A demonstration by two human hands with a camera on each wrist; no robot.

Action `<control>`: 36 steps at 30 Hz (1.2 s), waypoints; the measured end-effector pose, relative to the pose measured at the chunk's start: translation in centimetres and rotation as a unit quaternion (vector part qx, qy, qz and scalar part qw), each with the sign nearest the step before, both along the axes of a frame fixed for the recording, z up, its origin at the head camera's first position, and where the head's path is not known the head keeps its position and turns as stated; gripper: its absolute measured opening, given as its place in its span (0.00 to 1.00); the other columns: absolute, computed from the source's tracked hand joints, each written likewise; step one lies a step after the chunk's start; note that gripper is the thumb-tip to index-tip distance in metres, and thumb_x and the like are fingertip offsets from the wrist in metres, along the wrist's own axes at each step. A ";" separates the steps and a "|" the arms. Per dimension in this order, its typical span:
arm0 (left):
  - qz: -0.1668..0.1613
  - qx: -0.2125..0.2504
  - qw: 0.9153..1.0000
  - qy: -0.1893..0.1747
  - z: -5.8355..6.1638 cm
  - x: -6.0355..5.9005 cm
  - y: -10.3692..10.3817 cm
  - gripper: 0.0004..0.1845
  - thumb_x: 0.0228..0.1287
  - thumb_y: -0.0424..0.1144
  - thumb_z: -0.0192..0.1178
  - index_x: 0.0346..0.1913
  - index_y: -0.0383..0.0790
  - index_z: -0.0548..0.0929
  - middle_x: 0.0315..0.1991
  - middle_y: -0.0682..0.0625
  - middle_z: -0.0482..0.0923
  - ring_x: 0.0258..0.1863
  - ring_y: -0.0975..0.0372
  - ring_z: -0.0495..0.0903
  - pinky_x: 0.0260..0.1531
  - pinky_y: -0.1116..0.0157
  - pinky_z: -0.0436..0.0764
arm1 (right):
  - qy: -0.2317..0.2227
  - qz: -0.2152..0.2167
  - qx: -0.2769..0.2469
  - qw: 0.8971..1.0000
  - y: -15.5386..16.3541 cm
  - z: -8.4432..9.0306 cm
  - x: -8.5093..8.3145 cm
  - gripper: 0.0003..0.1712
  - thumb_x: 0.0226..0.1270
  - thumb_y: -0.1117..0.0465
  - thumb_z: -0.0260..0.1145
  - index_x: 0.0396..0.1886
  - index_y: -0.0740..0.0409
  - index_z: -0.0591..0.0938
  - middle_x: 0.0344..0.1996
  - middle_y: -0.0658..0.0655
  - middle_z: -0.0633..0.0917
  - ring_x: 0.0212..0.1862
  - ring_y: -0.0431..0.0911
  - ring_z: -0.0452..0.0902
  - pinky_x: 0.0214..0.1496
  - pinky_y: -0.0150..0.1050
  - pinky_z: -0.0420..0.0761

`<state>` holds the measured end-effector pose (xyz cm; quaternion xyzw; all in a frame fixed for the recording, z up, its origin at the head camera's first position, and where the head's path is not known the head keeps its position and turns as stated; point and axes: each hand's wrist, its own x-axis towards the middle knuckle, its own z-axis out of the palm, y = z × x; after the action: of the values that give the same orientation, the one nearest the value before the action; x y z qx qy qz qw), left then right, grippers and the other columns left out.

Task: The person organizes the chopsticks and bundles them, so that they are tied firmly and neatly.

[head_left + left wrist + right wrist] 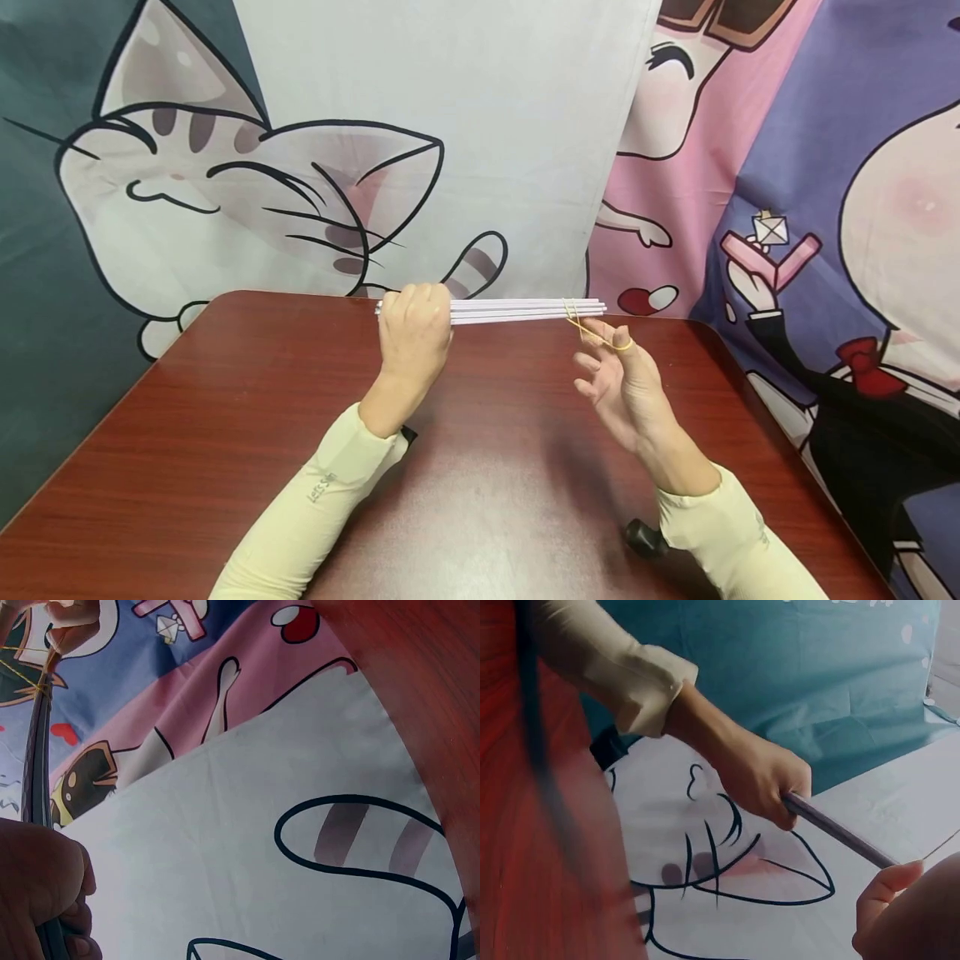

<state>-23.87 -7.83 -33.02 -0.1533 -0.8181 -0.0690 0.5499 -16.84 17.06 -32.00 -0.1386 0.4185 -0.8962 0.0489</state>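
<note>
A bundle of thin white sticks lies level above the far part of the table. My left hand grips it in a fist near its left end, and short stick ends poke out beyond the fist. Around the right end of the bundle runs a yellow rubber band, pulled out in a stretched loop. The thumb of my right hand hooks that loop; its fingertips are close to the stick ends, the other fingers loosely bent. The left wrist view shows the band crossing the dark-looking bundle.
A reddish-brown wooden table spreads under both arms. Behind it hangs a cartoon-printed cloth close to the table's far edge. A black object is at the right sleeve's cuff.
</note>
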 end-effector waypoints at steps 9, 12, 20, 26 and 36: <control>-0.024 -0.031 0.999 0.002 0.0 0.0 -0.1 0.13 0.51 0.22 0.54 0.18 0.39 0.67 0.15 0.46 0.66 0.18 0.52 0.69 0.20 0.57 0.64 | 0.009 -0.013 0.012 1.000 0.4 0.4 -1.6 0.14 0.66 0.53 0.69 0.45 0.56 0.83 0.38 0.49 0.81 0.29 0.38 0.69 0.24 0.28 0.68; -0.030 -0.042 0.999 0.010 0.1 0.0 -0.1 0.13 0.53 0.22 0.51 0.18 0.40 0.66 0.15 0.47 0.66 0.18 0.52 0.69 0.20 0.58 0.64 | 0.030 -0.029 0.046 0.998 0.2 0.7 -2.2 0.13 0.65 0.57 0.70 0.46 0.59 0.85 0.35 0.51 0.84 0.28 0.39 0.73 0.25 0.30 0.70; -0.027 -0.039 0.999 0.016 0.4 0.2 -0.2 0.13 0.51 0.22 0.52 0.18 0.40 0.66 0.15 0.47 0.65 0.17 0.52 0.68 0.20 0.58 0.63 | 0.108 -0.065 0.101 0.987 -0.5 1.3 -3.4 0.10 0.57 0.72 0.71 0.39 0.64 0.83 0.27 0.53 0.82 0.22 0.41 0.67 0.21 0.29 0.64; -0.013 -0.041 0.999 0.003 0.3 0.5 0.0 0.13 0.51 0.21 0.52 0.17 0.40 0.67 0.14 0.47 0.65 0.17 0.53 0.68 0.19 0.59 0.63 | 0.156 -0.122 0.174 0.965 -0.5 1.4 -3.9 0.19 0.49 0.80 0.70 0.40 0.62 0.85 0.28 0.52 0.83 0.24 0.39 0.74 0.24 0.28 0.71; -0.016 -0.044 0.999 0.007 0.5 0.6 0.1 0.13 0.48 0.20 0.53 0.17 0.40 0.66 0.14 0.47 0.65 0.16 0.53 0.68 0.18 0.59 0.62 | 0.217 -0.145 0.276 0.925 1.0 1.5 -4.7 0.21 0.44 0.83 0.70 0.41 0.67 0.87 0.40 0.56 0.75 0.40 0.43 0.73 0.32 0.30 0.79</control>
<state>-23.28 -7.78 -32.49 -0.1903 -0.8142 -0.0407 0.5471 -21.51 18.03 -30.46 -0.2486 0.6650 -0.6908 -0.1368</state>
